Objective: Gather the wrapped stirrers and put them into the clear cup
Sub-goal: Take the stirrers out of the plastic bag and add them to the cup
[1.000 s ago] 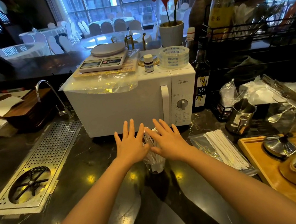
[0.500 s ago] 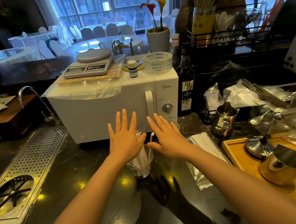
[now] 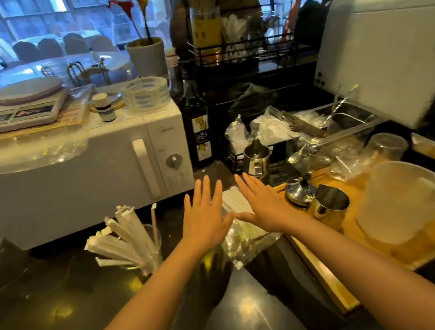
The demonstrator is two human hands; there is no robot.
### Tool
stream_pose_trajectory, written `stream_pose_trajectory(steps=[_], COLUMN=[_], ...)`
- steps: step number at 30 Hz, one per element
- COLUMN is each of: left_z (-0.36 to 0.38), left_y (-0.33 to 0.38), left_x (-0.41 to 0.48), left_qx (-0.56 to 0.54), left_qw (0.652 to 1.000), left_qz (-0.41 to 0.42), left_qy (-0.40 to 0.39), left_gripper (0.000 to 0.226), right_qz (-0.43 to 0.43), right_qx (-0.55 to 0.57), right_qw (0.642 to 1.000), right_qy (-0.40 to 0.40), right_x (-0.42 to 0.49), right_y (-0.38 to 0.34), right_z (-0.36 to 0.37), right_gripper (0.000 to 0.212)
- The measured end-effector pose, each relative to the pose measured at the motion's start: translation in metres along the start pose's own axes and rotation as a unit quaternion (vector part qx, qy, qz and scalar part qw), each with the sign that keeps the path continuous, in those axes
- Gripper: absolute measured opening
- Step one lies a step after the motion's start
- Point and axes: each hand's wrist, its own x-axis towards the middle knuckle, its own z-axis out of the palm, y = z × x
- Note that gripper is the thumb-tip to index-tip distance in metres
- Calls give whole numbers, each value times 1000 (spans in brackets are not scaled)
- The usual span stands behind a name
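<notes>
A clear cup (image 3: 150,255) stands on the dark counter in front of the microwave, holding a fan of white wrapped stirrers (image 3: 122,241). To its right lies a clear plastic bag (image 3: 246,241) with more wrapped stirrers (image 3: 234,200) on it. My left hand (image 3: 204,217) and my right hand (image 3: 263,204) hover flat over that bag, palms down, fingers spread, thumbs nearly touching. Neither hand holds anything. Both hands cover the middle of the pile.
A white microwave (image 3: 77,180) carrying a scale (image 3: 16,110) and tape roll (image 3: 146,93) stands behind the cup. A dark bottle (image 3: 199,128) stands beside it. A wooden tray (image 3: 336,268) at right bears steel jugs (image 3: 329,203) and a frosted pitcher (image 3: 403,205).
Both hands have moved right, from around the cup to above the bag of stirrers. The view has swung right, so the cup now sits left of the hands.
</notes>
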Motion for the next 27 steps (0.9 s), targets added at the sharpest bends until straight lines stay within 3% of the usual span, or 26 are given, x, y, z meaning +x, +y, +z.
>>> stream_pose_trajectory(steps=[5, 12, 19, 27], left_z=[37, 70, 78, 80], left_y=[18, 31, 35, 37], left_x=[-5, -19, -24, -16], left_qx=[-3, -4, 19, 44], left_qw=[996, 989, 995, 994], left_qz=[22, 14, 62, 84], left_qy=[-86, -145, -79, -61], left_gripper=[76, 82, 38, 26], right_qz=[36, 44, 47, 61], right_qx=[11, 1, -53, -105], right_qw=[999, 997, 997, 992], right_qy=[-35, -57, -3, 26], right_x=[-23, -46, -46, -41], right_y=[25, 33, 33, 27], right_z=[18, 51, 68, 72], right_gripper=[89, 86, 52, 26])
